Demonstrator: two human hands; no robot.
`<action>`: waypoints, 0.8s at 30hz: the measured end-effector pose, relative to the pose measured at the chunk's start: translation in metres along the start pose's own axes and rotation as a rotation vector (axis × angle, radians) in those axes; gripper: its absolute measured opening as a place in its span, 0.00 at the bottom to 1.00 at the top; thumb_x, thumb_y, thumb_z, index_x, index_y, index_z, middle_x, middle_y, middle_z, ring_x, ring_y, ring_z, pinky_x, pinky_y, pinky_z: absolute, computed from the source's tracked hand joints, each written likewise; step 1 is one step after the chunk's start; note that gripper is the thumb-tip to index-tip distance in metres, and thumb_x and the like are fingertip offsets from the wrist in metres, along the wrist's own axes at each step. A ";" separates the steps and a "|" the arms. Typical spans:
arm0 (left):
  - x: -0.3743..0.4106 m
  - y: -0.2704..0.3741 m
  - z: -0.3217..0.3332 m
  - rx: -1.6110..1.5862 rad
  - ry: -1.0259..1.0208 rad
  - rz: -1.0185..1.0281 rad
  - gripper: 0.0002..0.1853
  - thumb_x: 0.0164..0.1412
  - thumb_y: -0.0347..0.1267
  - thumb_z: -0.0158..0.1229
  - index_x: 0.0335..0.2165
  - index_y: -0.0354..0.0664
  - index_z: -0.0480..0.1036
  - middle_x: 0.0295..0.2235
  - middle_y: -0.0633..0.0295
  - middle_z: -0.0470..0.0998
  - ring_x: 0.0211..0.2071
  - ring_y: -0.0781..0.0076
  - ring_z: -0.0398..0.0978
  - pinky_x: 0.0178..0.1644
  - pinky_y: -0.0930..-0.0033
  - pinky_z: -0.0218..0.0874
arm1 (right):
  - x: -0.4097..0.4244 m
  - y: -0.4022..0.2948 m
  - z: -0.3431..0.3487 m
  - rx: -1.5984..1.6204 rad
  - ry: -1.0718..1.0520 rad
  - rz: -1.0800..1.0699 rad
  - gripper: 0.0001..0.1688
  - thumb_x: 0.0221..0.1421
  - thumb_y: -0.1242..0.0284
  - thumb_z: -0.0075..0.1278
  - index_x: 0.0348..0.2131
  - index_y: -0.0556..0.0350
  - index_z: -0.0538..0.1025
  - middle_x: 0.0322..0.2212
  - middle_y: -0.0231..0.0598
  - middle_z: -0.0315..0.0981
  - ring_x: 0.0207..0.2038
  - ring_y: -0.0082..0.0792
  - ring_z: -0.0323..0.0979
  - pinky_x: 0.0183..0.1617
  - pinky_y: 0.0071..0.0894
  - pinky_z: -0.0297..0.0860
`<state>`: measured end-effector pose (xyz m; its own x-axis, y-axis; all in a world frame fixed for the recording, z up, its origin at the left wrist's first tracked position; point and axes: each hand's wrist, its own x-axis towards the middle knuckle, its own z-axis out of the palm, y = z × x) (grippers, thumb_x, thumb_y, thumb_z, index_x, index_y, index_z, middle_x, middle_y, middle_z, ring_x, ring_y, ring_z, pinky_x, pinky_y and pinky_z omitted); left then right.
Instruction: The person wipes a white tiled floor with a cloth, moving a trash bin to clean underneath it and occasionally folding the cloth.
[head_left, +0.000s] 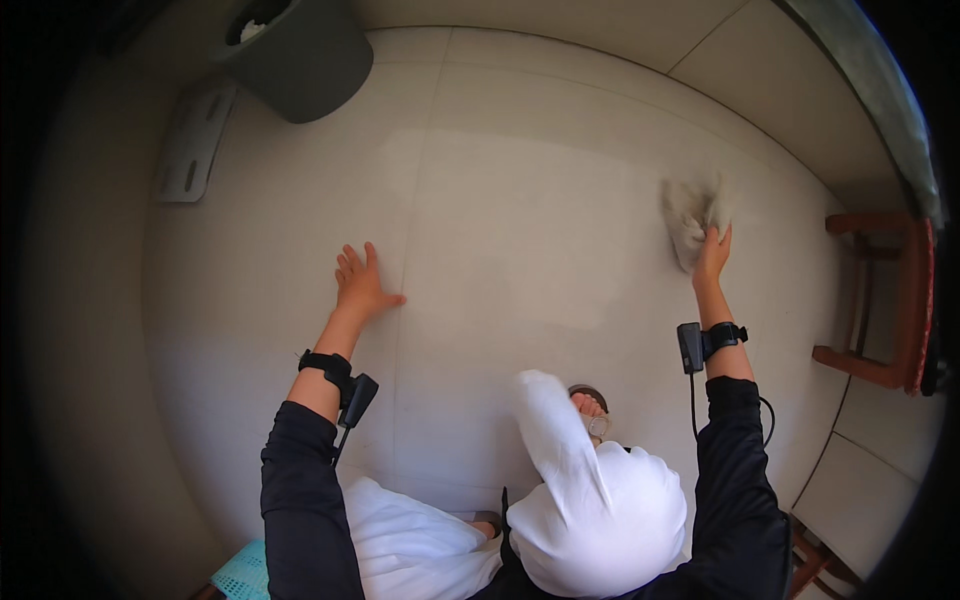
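Observation:
My right hand (712, 251) grips a crumpled light grey-beige cloth (688, 225), which is blurred and lies over the floor at the right. Spread fingers and an outstretched thumb mark my left hand (361, 289), which holds nothing. It is over the tiled floor (510, 225), left of the middle; whether it touches the tile I cannot tell. Each forearm has a black strap with a small dark device and a cable, one left (356, 397) and one right (691, 347).
A dark grey bin (307, 67) with white crumpled matter inside stands at the upper left. Beside it lies a flat whitish plate with slots (196, 146). A reddish-brown wooden stool (862, 367) is at the right wall. My sandalled foot (589, 405) and a turquoise woven item (244, 574) are lower down.

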<state>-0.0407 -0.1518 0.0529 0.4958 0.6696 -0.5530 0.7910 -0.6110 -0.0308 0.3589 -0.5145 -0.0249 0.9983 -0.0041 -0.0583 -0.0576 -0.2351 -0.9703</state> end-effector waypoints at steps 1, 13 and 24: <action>-0.005 0.000 -0.003 0.115 -0.012 -0.024 0.60 0.36 0.49 0.64 0.56 0.35 0.36 0.55 0.30 0.35 0.57 0.35 0.35 0.58 0.52 0.40 | 0.009 0.003 -0.002 -0.243 0.021 0.059 0.38 0.46 0.58 0.45 0.55 0.49 0.55 0.52 0.48 0.51 0.52 0.41 0.54 0.52 0.36 0.55; -0.011 -0.002 0.028 0.028 -0.038 0.042 0.62 0.34 0.44 0.68 0.55 0.31 0.33 0.54 0.26 0.30 0.56 0.32 0.31 0.58 0.47 0.36 | 0.146 -0.010 0.150 -1.078 -0.216 -0.113 0.45 0.38 0.47 0.46 0.56 0.33 0.53 0.57 0.46 0.43 0.58 0.54 0.41 0.54 0.61 0.47; -0.013 -0.028 0.029 0.004 0.023 -0.093 0.64 0.27 0.45 0.70 0.56 0.34 0.37 0.54 0.28 0.37 0.56 0.32 0.36 0.57 0.44 0.36 | -0.167 -0.100 0.357 -0.513 -1.109 -1.161 0.27 0.37 0.59 0.49 0.43 0.34 0.70 0.50 0.33 0.59 0.57 0.41 0.48 0.55 0.58 0.43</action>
<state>-0.0797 -0.1559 0.0370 0.4286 0.7331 -0.5281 0.8327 -0.5473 -0.0840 0.1943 -0.1429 -0.0023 0.0070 0.9708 0.2396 0.8825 0.1067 -0.4580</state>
